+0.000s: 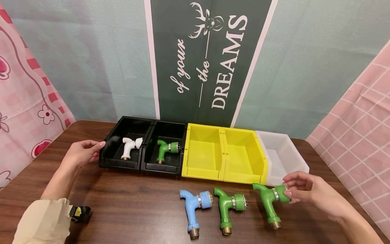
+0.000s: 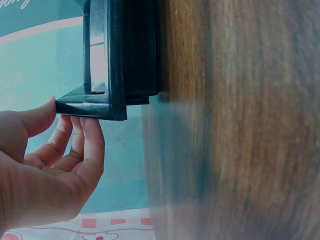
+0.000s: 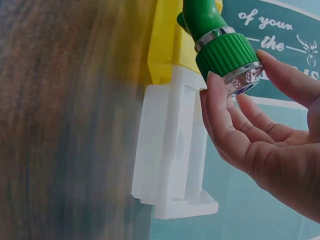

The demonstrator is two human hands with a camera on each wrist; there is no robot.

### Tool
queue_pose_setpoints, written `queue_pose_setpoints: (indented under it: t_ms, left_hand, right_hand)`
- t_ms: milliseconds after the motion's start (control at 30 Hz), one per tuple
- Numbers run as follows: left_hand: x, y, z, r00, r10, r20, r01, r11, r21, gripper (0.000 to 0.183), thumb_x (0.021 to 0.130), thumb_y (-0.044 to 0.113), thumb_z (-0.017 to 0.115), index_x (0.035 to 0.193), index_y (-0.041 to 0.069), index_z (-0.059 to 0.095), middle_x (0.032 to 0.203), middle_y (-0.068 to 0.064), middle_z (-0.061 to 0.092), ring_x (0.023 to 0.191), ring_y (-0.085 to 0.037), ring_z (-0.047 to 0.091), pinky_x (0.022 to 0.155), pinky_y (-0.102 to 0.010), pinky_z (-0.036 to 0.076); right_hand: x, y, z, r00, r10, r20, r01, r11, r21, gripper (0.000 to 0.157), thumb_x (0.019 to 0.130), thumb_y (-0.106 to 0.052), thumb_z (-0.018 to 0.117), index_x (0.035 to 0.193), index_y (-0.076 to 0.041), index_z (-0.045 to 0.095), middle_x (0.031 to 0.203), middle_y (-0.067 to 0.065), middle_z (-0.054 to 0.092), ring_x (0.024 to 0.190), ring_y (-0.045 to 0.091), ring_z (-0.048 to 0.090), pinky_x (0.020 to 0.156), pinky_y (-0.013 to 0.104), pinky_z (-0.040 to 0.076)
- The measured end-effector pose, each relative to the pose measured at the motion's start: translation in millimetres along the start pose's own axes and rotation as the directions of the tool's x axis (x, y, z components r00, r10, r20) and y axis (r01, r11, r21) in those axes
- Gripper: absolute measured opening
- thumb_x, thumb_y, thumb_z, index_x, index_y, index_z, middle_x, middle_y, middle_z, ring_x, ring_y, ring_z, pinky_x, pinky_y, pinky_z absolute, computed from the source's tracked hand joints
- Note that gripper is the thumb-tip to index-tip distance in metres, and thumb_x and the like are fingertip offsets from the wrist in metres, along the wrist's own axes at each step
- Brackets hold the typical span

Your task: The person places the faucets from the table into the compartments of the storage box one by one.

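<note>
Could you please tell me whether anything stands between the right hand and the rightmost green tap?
Nothing visible does: the right hand holds the rightmost green tap by its ribbed knob. The middle tap, also green, lies to the left, on the side away from that hand.

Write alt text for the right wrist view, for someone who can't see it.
The person's right grip holds a green tap by its ribbed knob. A white bin and a yellow bin adjoin on the wooden table before a lettered backdrop.
</note>
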State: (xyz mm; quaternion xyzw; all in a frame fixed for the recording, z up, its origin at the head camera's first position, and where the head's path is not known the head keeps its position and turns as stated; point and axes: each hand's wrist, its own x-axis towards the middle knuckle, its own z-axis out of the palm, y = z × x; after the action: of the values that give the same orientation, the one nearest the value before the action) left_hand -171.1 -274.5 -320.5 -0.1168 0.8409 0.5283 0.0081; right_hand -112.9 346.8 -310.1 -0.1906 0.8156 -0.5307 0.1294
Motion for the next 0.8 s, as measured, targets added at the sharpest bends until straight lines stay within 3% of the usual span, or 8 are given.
queue_pose_setpoints:
  t_ms: [267,600,800]
  left_hand:
    - [0.1,-0.7,0.3,1.0,0.001,-0.004,-0.001,1.0,-0.002,0.045,0.092,0.032,0.053,0.104,-0.011,0.052,0.073,0.005,0.053,0.062,-0.002,0.055,0.061,-0.022,0.053]
    - [-1.6,0.2,0.8,1.0,-0.004,-0.012,0.003,1.0,-0.019,0.042,0.092,0.031,0.053,0.102,-0.01,0.053,0.073,0.005,0.053,0.062,-0.003,0.055,0.061,-0.021,0.052]
    - [-2.0,0.4,0.6,1.0,0.005,-0.009,-0.005,1.0,-0.016,0.042,0.092,0.032,0.053,0.101,-0.01,0.054,0.073,0.005,0.054,0.063,-0.002,0.055,0.061,-0.022,0.052]
  right_hand:
    - [1,1,-10.3,0.999,0.016,-0.047,-0.012,0.996,0.09,0.034,0.087,0.011,0.05,0.107,-0.015,0.058,0.094,0.005,0.064,0.079,0.019,0.064,0.065,0.037,0.054]
    - [2,-2,-18.5,0.992,0.059,-0.111,-0.051,0.996,0.077,0.028,0.086,0.008,0.055,0.105,-0.012,0.057,0.088,0.008,0.067,0.07,0.026,0.064,0.063,0.038,0.054]
    - [1,-2,-26.1,0.994,0.016,-0.105,-0.001,0.991,0.137,0.032,0.086,0.013,0.051,0.107,-0.011,0.057,0.093,0.008,0.067,0.075,0.024,0.065,0.065,0.038,0.054]
